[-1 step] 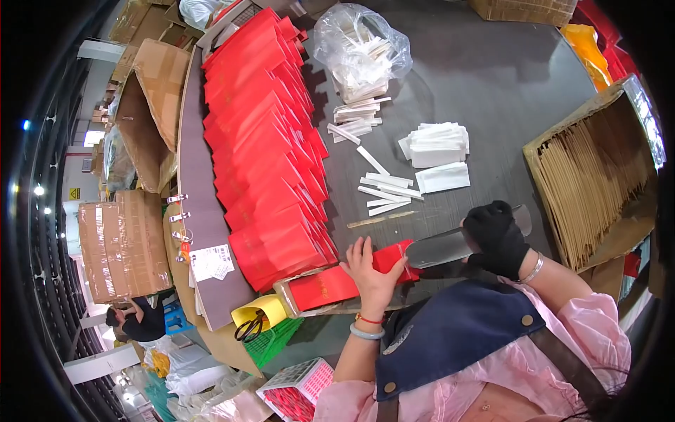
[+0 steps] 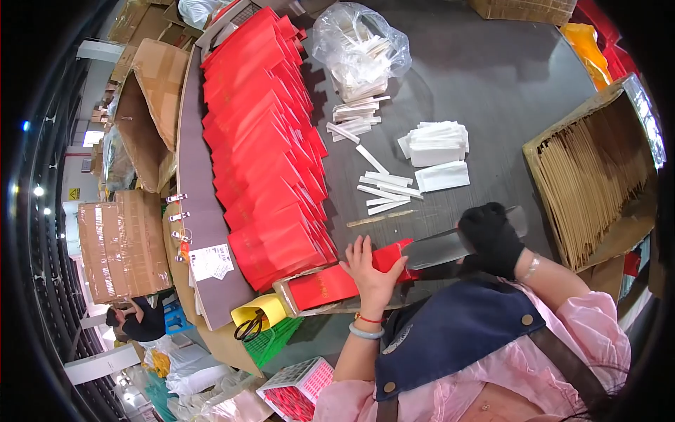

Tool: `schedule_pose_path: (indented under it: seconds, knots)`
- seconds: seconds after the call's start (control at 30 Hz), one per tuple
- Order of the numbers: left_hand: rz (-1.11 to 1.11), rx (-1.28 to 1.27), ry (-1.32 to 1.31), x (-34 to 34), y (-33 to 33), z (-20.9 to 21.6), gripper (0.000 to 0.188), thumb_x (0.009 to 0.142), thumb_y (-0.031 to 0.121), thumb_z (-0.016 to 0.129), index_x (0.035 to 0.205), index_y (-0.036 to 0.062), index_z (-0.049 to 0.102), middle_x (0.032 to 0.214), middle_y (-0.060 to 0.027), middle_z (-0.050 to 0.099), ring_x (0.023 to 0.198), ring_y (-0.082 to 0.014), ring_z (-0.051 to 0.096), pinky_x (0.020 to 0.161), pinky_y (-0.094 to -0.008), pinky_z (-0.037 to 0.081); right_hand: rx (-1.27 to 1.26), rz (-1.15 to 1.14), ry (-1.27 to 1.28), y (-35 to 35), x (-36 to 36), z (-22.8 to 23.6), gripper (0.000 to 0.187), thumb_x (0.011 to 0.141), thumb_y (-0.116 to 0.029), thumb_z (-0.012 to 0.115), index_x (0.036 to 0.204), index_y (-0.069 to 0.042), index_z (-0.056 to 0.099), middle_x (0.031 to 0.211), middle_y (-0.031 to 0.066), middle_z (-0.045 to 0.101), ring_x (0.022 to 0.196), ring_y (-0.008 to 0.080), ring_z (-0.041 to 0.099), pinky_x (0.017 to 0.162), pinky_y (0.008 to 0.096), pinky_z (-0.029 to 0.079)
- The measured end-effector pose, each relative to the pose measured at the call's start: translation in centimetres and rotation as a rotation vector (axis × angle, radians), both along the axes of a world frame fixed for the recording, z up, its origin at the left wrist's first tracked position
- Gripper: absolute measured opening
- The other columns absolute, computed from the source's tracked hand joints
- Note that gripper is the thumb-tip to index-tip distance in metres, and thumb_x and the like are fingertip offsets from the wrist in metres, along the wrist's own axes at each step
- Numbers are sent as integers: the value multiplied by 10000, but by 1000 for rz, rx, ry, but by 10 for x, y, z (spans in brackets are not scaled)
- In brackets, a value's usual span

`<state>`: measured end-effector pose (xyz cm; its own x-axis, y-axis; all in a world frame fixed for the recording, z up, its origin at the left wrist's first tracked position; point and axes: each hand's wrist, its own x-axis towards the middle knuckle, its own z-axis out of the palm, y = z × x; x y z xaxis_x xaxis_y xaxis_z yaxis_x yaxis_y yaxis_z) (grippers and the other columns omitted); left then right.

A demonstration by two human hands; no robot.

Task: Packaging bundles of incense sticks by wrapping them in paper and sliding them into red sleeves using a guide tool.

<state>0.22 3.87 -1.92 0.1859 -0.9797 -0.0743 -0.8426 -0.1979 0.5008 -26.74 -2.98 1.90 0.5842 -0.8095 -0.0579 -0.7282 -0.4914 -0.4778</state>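
A flat red paper sleeve (image 2: pixel 325 287) lies along the table's near edge. My left hand (image 2: pixel 373 273) rests on it, fingers spread and pressing it down. My right hand (image 2: pixel 490 239), in a black fingerless glove, is closed round a long grey see-through strip (image 2: pixel 437 249). One end of this strip meets the sleeve's right end; whether it reaches inside cannot be made out. Its other end sticks out beyond my glove. To the left, many red sleeves (image 2: pixel 260 155) overlap in a long row.
White paper slips (image 2: pixel 387 184), a white stack (image 2: pixel 436 144) and a clear bag of slips (image 2: pixel 360 53) lie beyond my hands. A carton of brown cards (image 2: pixel 590 183) stands right. A yellow holder with black-handled scissors (image 2: pixel 252 325) hangs at the near left edge.
My right hand has shifted slightly, down and to the left, with the grey strip. The left hand stays in place on the red sleeve.
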Motion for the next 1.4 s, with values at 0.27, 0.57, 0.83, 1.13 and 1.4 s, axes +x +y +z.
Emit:
schedule_pose_path:
  seconds: [0.27, 0.57, 0.83, 1.13, 1.4]
  knots:
    - [-290, -158, 123, 4, -62, 0, 466, 750, 237, 785, 1149, 42, 644, 1188, -144, 607, 1154, -331, 525, 1023, -481, 359, -182, 5, -226, -1, 21, -30, 653, 669, -367, 777, 1243, -137, 569, 1139, 104, 588, 1117, 290, 542, 1041, 505, 314]
    - [-608, -305, -239, 16, -110, -17, 63, 799, 127, 687, 818, 107, 630, 837, -54, 572, 831, -277, 558, 692, -407, 409, -325, -995, -160, 37, -259, -42, 282, 878, -97, 650, 1139, -1, 607, 1094, 106, 647, 1027, 240, 621, 883, 331, 490]
    - [-514, -348, -13, -77, -144, -11, 212, 754, 93, 727, 925, 71, 603, 938, -103, 579, 907, -326, 559, 802, -445, 448, -147, -963, 97, 55, -296, -66, 192, 840, -129, 600, 978, 3, 577, 954, 190, 597, 947, 377, 579, 820, 426, 469]
    - [-571, -294, 13, -78, -152, -27, 226, 746, 121, 756, 919, 93, 614, 850, -92, 598, 860, -311, 569, 812, -424, 445, -206, -1015, 384, 58, -276, -62, 275, 883, -99, 527, 1135, 4, 563, 1090, 208, 610, 1074, 386, 566, 907, 429, 470]
    - [-500, 105, 414, -51, -90, 36, 159, 732, 165, 771, 823, 83, 669, 695, -74, 609, 673, -275, 568, 652, -408, 456, -331, -1170, -195, 40, -233, -15, 220, 940, -81, 495, 1098, 1, 624, 1079, 189, 636, 1042, 333, 595, 880, 382, 468]
